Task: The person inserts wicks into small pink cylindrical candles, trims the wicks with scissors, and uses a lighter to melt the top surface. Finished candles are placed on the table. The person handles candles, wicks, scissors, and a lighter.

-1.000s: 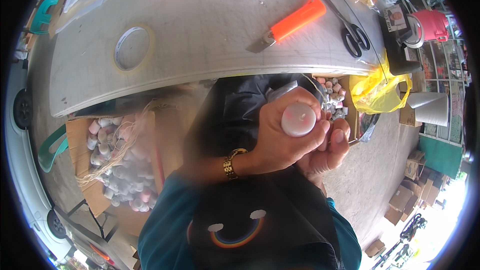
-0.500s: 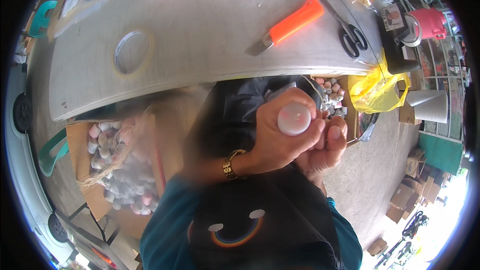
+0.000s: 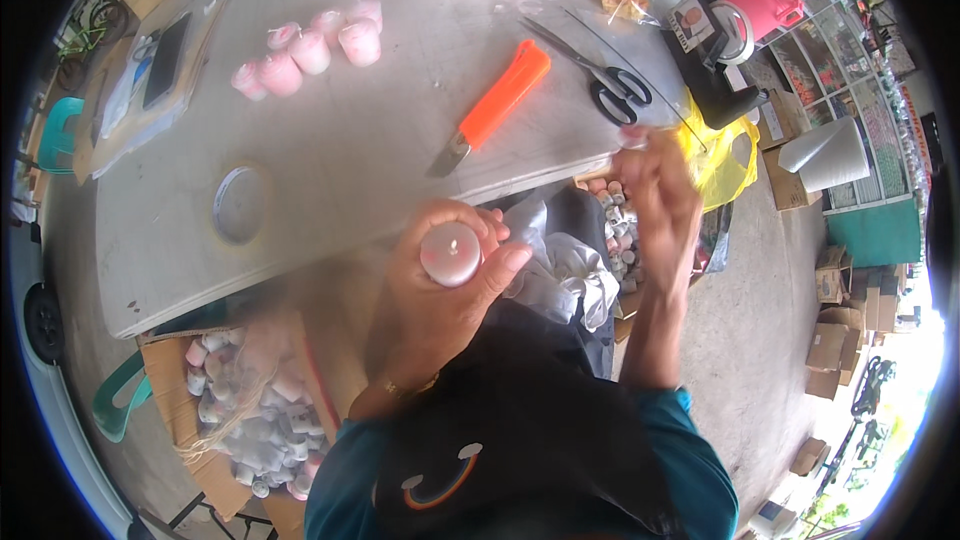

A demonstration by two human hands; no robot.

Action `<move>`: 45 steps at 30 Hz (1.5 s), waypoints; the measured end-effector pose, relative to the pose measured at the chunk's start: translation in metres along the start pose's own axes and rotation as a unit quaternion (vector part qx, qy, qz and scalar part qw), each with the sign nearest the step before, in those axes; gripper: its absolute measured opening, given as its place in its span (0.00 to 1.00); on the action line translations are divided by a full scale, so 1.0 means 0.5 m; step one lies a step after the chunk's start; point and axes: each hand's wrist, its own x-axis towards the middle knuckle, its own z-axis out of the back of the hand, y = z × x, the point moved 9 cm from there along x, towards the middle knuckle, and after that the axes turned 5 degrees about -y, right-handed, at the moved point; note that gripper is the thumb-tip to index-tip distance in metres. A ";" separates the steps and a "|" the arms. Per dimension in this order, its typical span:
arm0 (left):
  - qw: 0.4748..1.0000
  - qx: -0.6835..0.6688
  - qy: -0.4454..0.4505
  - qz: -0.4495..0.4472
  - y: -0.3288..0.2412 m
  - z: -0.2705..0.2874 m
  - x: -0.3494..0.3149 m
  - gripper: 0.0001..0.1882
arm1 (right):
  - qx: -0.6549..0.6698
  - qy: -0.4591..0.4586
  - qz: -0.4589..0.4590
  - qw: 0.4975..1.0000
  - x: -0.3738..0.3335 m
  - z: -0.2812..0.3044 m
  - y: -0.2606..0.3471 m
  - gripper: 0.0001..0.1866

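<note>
One smooth, round, pale-pink candle (image 3: 448,266) with a short wick sits in the left hand (image 3: 428,310), whose fingers curl around it, hiding its sides. The right hand (image 3: 662,180), well apart, is blurred near the scissors (image 3: 618,90); whether it grips the pinkish spot (image 3: 632,137) at its fingertips, I cannot tell. Crumpled greyish material (image 3: 578,285) lies between the hands. Beyond, on the hard table (image 3: 400,130), lies an orange plastic cutter (image 3: 508,95). The left carton (image 3: 178,390) looks hazy.
</note>
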 end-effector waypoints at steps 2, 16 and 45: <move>0.999 -0.001 0.025 0.024 0.011 -0.007 -0.006 0.21 | -0.199 0.004 0.172 0.965 0.076 -0.006 0.023 0.08; 0.986 0.143 0.084 -0.015 0.033 -0.046 0.005 0.17 | -0.586 0.215 0.021 0.781 0.237 -0.080 -0.140 0.19; 0.980 0.161 0.074 -0.092 0.014 -0.075 0.021 0.19 | -0.445 -0.074 0.181 0.874 0.151 -0.035 -0.034 0.12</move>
